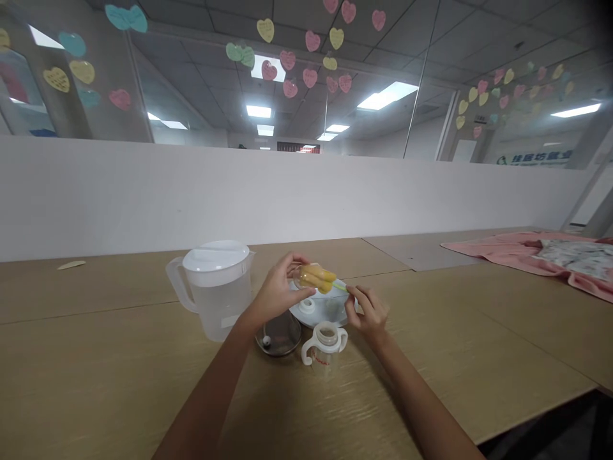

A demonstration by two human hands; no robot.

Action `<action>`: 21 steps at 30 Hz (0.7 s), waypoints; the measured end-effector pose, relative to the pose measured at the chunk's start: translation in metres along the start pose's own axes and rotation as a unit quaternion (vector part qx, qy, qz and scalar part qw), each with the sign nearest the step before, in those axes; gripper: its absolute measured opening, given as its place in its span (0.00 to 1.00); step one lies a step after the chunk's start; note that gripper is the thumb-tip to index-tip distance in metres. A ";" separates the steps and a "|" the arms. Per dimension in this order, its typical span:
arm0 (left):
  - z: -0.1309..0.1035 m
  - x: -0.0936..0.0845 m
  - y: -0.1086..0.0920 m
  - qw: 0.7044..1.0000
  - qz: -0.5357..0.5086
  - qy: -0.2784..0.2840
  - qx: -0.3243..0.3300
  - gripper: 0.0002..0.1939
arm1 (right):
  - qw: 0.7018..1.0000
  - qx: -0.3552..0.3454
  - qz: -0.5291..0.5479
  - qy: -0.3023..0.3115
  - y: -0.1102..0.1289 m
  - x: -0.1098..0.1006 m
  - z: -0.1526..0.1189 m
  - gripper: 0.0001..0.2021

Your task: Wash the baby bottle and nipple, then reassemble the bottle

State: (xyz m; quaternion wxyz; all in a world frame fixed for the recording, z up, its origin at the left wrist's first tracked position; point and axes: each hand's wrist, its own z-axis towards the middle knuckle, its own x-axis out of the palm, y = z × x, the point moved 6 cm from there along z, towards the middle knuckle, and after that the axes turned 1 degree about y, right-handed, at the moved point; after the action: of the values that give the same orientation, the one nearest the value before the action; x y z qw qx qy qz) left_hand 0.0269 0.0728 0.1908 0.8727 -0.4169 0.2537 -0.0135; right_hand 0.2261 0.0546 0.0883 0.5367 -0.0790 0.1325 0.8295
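My left hand is closed around a clear, rounded cup-like piece, tilted on its side. A yellow sponge brush sits with its head partly inside that piece. The fingers of my right hand pinch the brush's thin green handle. Below both hands stands an uncapped baby bottle with two white handles and red print. Behind it, a pale dish holds a white ring-shaped part. To its left lies a dark shallow dish with a small round-ended part in it.
A lidded, translucent plastic jug stands left of my left hand. A flat, pale oval piece lies at the far left of the wooden table. Pink cloth is spread at the far right. A white partition runs behind the table.
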 end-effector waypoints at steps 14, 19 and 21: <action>-0.001 -0.024 0.028 0.925 0.373 -0.029 -0.065 0.18 | 0.990 0.028 -0.134 0.047 -0.005 0.005 0.010 0.12; -0.007 -0.025 0.054 0.903 0.412 0.081 -0.087 0.20 | 0.986 0.100 -0.130 -0.016 -0.019 -0.003 0.012 0.12; -0.011 -0.019 0.072 0.896 0.404 0.137 -0.124 0.21 | 0.985 0.111 -0.132 -0.011 -0.023 -0.003 0.011 0.12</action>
State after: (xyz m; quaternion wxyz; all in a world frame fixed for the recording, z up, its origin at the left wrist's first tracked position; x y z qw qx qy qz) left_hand -0.0085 0.1161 0.1406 0.7008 -0.3772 0.5172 0.3148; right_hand 0.2483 0.0648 0.0968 0.6482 -0.0267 0.2064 0.7325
